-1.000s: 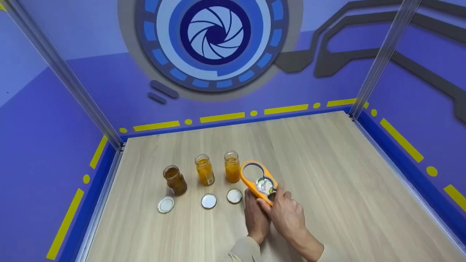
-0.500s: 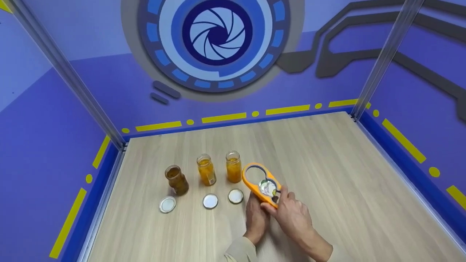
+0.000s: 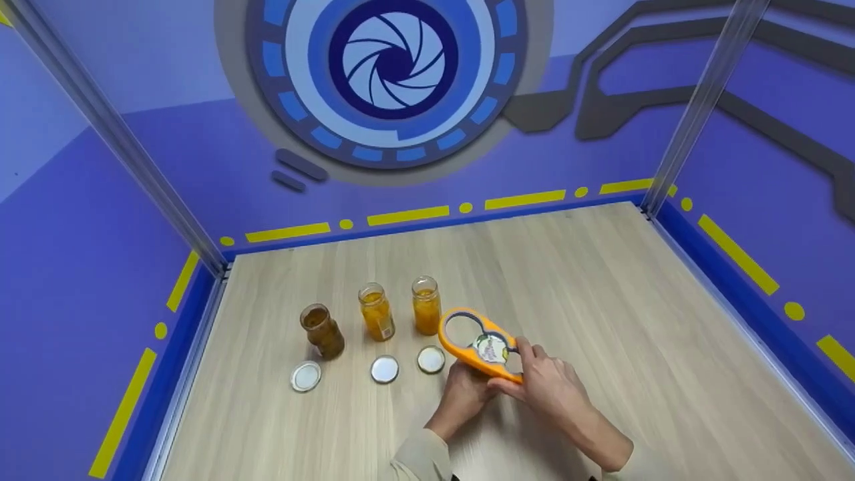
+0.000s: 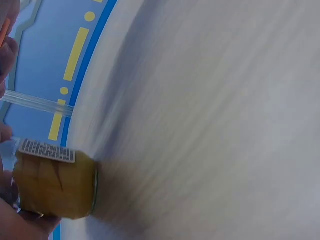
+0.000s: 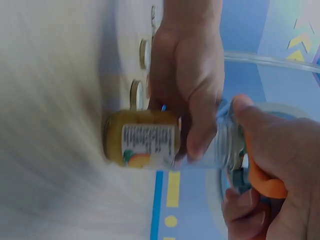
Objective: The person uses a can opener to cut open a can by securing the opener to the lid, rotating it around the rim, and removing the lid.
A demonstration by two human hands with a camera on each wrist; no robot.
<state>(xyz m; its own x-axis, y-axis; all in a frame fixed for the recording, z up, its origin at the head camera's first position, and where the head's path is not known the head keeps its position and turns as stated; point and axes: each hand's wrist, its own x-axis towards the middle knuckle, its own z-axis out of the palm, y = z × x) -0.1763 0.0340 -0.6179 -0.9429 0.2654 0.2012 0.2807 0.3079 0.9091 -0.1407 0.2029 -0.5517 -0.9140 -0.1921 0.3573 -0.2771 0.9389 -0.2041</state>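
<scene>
My left hand [image 3: 465, 394] grips a glass jar [image 5: 148, 142] of yellow fruit around its upper part. The jar stands upright, its labelled lower half showing below the fingers in the right wrist view and its base right at the tabletop. An orange multi-ring jar opener [image 3: 467, 358] lies across the jar's top, with the patterned lid [image 3: 491, 349] showing inside its middle ring. My right hand [image 3: 554, 391] holds the opener's narrow end, thumb at the near side and fingers at the far side.
Two lidless jars of orange fruit [image 3: 377, 317] [image 3: 426, 310] and a brown-filled lidless jar [image 3: 322, 334] stand to the left. In front of them lie loose lids [image 3: 306, 377] [image 3: 384, 369] [image 3: 431, 359]. Printed blue panels [image 3: 414, 194] wall in the wooden table [image 3: 568, 267].
The opener's held end has swung to the right with my right hand, so the opener lies less steeply. My left hand keeps hold of the jar, its wrist a little further left.
</scene>
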